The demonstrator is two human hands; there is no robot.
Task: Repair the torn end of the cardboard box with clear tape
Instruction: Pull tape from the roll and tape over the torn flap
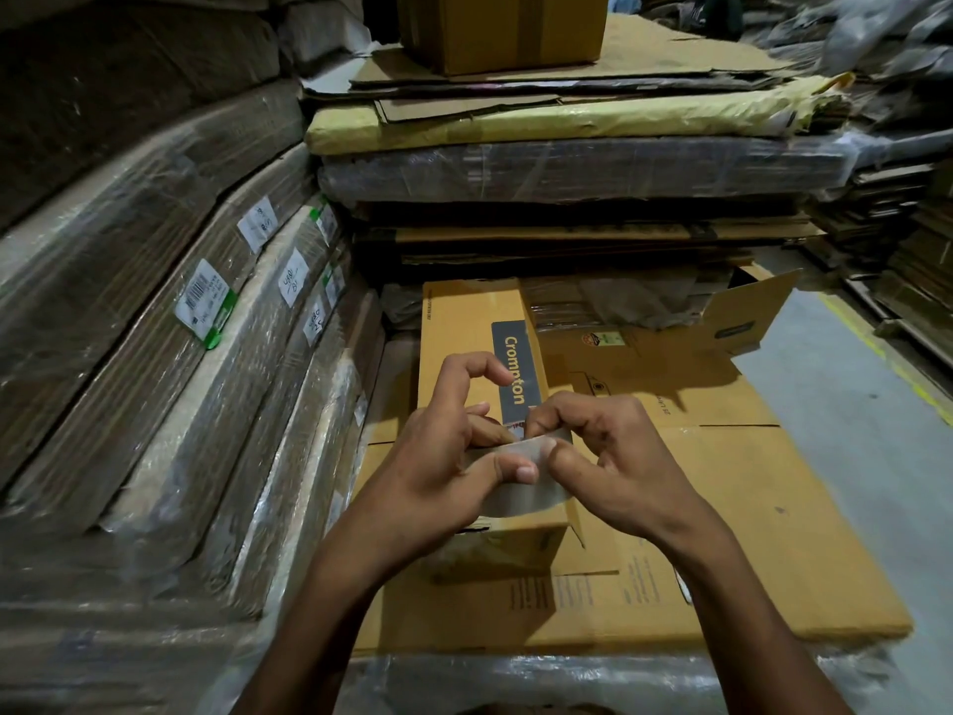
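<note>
A long narrow yellow cardboard box [466,322] with a grey "Crompton" label lies lengthwise on flattened cartons. Its near end [510,547] faces me, partly in shadow. A roll of clear tape [536,495] is held just above that near end. My left hand [438,467] grips the roll, thumb lying across its top. My right hand [613,456] pinches the tape's loose end at the roll's upper edge with thumb and forefinger.
Flattened yellow cartons [748,534] lie under the box. Plastic-wrapped stacks of cardboard sheets [170,353] rise on the left and behind [567,167]. A closed brown box [503,28] sits on the far stack. Grey floor [851,420] runs along the right.
</note>
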